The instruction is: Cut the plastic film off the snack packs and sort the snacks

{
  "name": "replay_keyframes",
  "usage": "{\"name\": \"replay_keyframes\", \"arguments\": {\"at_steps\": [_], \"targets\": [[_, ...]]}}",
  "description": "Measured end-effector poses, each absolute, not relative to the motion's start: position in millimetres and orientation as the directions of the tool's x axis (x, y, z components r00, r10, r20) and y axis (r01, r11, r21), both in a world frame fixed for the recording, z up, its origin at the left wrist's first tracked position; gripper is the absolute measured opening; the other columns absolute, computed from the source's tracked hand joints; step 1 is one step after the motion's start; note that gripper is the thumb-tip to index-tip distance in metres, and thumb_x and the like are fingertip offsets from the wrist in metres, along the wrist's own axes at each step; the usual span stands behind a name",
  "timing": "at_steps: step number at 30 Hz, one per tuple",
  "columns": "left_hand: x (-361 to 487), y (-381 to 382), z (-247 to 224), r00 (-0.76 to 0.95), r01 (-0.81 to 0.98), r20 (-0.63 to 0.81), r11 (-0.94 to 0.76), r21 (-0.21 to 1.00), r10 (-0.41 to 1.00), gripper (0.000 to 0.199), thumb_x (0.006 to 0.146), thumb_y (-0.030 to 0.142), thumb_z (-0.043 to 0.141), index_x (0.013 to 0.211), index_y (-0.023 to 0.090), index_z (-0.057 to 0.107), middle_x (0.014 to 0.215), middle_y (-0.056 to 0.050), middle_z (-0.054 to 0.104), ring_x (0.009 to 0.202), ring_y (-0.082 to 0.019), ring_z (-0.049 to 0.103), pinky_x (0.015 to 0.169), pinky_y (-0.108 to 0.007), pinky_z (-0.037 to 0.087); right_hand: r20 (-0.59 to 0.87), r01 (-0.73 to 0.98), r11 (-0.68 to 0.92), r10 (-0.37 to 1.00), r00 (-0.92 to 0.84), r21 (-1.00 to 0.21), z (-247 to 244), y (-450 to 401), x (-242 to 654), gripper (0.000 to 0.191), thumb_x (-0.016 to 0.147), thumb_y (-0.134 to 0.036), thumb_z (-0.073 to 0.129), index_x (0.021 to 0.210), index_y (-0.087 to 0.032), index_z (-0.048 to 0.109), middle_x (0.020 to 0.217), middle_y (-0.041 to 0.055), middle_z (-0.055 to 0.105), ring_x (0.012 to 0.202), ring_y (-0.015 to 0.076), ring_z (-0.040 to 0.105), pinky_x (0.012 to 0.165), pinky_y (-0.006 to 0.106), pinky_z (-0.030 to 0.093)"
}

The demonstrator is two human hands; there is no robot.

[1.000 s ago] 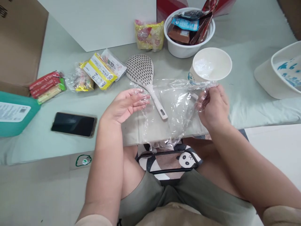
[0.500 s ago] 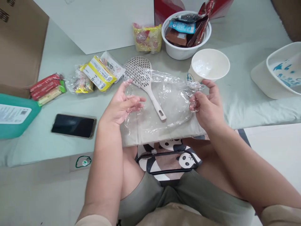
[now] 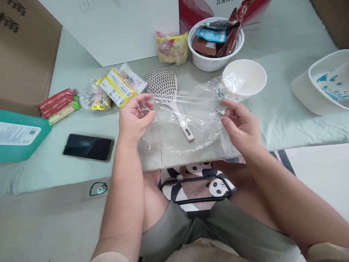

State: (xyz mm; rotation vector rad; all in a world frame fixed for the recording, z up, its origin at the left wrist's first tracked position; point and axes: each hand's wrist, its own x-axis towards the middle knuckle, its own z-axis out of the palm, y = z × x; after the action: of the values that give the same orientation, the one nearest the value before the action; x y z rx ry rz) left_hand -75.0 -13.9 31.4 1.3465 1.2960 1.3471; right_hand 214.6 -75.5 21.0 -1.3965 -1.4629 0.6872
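Note:
Between my hands stretches a crinkled clear plastic bag (image 3: 200, 125), its upper edge pulled fairly straight from side to side. My left hand (image 3: 136, 114) is closed on its left end, fingers curled. At the other end my right hand (image 3: 240, 125) pinches the plastic between thumb and fingers. Beneath the see-through film lies a pale slotted skimmer (image 3: 178, 114), its round perforated head (image 3: 162, 82) pointing away from me. A white paper cup (image 3: 245, 78) stands just beyond my right hand, with some of the film overlapping its left side.
A white bowl (image 3: 192, 60) of packaged snacks stands at the back beside a yellow snack packet (image 3: 171, 49). More packets (image 3: 117, 87) and a phone (image 3: 88, 146) lie left, near a green container (image 3: 21, 136). A white tub (image 3: 305, 87) is at right; a white box (image 3: 117, 32) stands behind.
My left fingers, spread before, have curled in on the bag. Its upper edge is now drawn straighter between my hands. The skimmer and cup stay put; the view has shifted slightly.

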Motion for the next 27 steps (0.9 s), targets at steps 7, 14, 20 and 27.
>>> {"name": "replay_keyframes", "arguments": {"at_steps": [7,14,20,27], "targets": [[-84,-8,27,-0.151,0.297,0.247,-0.195,0.935,0.957,0.020,0.074,0.020,0.082,0.092,0.026,0.078,0.071,0.004,0.053,0.066,-0.010,0.047,0.065,-0.026,0.041,0.342,0.636,0.200,0.934,0.106,-0.745,19,-74,218,0.015,0.085,-0.023,0.066,0.096,-0.027,0.076,0.077,0.0029,0.059,0.075,0.0199,0.058,0.078,0.040,0.054],[-82,-17,44,-0.098,0.009,0.279,-0.279,0.960,0.955,0.022,0.076,0.030,0.088,0.069,0.019,0.069,0.100,0.002,0.069,0.110,-0.015,0.059,0.088,-0.029,0.046,0.473,0.590,0.257,0.847,0.244,-0.765,29,-79,218,0.022,0.093,-0.044,0.064,0.083,-0.025,0.069,0.112,0.0114,0.060,0.118,0.0296,0.060,0.106,0.053,0.050],[-67,-22,57,-0.050,-0.179,0.015,-0.024,0.984,0.999,0.039,0.074,0.049,0.087,0.078,0.024,0.057,0.072,0.005,0.074,0.061,-0.012,0.067,0.058,-0.027,0.051,0.208,0.179,0.177,0.962,0.175,-0.968,28,-85,216,0.032,0.098,-0.053,0.058,0.081,-0.026,0.056,0.073,0.0016,0.065,0.081,0.0228,0.070,0.087,0.046,0.057],[-62,-15,53,-0.183,-0.109,-0.141,0.122,0.986,0.973,0.032,0.088,0.045,0.074,0.083,0.026,0.048,0.059,0.010,0.066,0.034,-0.005,0.050,0.033,-0.022,0.018,-0.269,-0.082,-0.274,0.961,-0.061,-0.958,28,-76,213,0.048,0.069,-0.030,0.088,0.108,-0.025,0.060,0.074,-0.0043,0.065,0.065,0.0148,0.064,0.064,0.031,0.053]]}}
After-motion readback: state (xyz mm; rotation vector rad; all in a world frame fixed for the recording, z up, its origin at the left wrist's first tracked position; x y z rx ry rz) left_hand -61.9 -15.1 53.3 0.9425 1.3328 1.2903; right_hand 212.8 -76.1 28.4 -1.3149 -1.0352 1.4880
